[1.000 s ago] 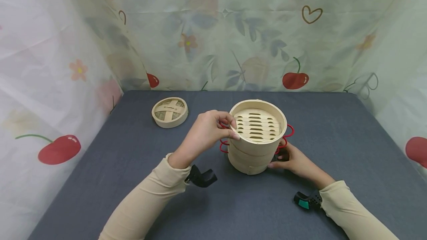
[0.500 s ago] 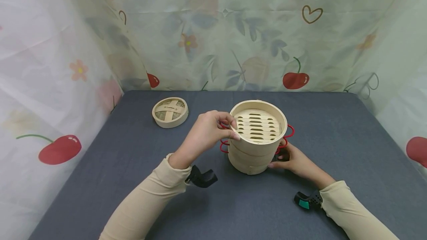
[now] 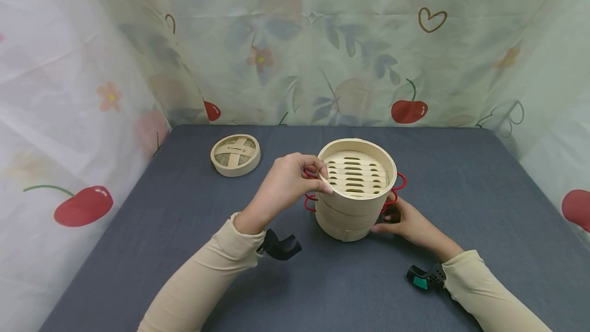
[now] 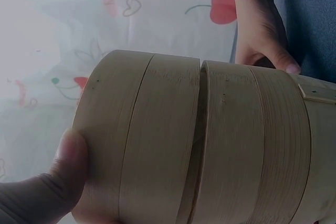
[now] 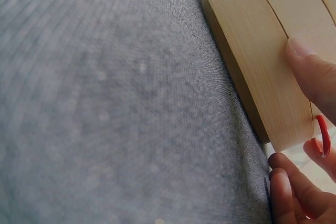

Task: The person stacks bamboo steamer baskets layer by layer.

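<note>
Two round bamboo steamer baskets stand stacked on the dark cloth in the head view, their red handles (image 3: 401, 181) at the sides. My left hand (image 3: 288, 181) pinches the left front rim of the upper basket (image 3: 357, 206), thumb outside and fingers over the edge; slats with slots form its floor. The lower basket (image 3: 345, 227) is gripped low on its right by my right hand (image 3: 410, 223). In the right wrist view the thumb (image 5: 315, 77) lies on its wall, with other fingers near a red handle. A narrow wedge-shaped gap separates the tiers in the left wrist view.
A bamboo steamer lid (image 3: 235, 156) with crossed strips lies at the back left of the cloth-covered table (image 3: 184, 219). Printed curtains (image 3: 313, 45) hang behind and on both sides. Black camera mounts (image 3: 280, 246) sit under both wrists.
</note>
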Action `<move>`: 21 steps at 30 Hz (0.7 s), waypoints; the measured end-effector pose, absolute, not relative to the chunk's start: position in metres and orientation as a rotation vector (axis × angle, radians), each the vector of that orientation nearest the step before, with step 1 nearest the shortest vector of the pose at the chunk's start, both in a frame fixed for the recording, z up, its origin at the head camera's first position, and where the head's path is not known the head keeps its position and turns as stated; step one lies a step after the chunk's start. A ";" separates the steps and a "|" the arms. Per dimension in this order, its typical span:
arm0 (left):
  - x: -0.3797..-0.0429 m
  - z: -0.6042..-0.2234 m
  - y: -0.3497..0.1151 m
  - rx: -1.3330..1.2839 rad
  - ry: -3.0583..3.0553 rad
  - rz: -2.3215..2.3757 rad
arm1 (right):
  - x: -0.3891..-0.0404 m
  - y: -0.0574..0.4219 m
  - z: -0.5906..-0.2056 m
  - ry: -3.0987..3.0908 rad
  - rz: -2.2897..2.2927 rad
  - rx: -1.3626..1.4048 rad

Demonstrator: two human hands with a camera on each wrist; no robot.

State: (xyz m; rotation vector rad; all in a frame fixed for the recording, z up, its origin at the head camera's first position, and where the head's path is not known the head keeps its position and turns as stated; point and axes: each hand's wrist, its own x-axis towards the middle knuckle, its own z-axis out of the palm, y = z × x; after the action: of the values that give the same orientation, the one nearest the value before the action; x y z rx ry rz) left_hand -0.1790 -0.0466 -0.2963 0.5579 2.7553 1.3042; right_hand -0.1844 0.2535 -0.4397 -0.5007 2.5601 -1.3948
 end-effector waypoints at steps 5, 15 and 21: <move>-0.178 -0.296 -0.046 0.557 2.763 1.310 | -0.184 0.254 -0.439 2.562 -1.389 -0.498; -0.179 -0.297 -0.045 0.550 2.768 1.310 | -0.184 0.252 -0.439 2.562 -1.378 -0.486; -0.180 -0.297 -0.044 0.537 2.766 1.316 | -0.184 0.253 -0.438 2.568 -1.374 -0.486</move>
State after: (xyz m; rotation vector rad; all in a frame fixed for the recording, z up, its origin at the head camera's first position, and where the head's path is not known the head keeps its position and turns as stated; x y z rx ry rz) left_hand -0.1796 -0.0439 -0.2971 0.5375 2.7657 1.3163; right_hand -0.1839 0.2534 -0.4384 -0.4862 2.5676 -1.3739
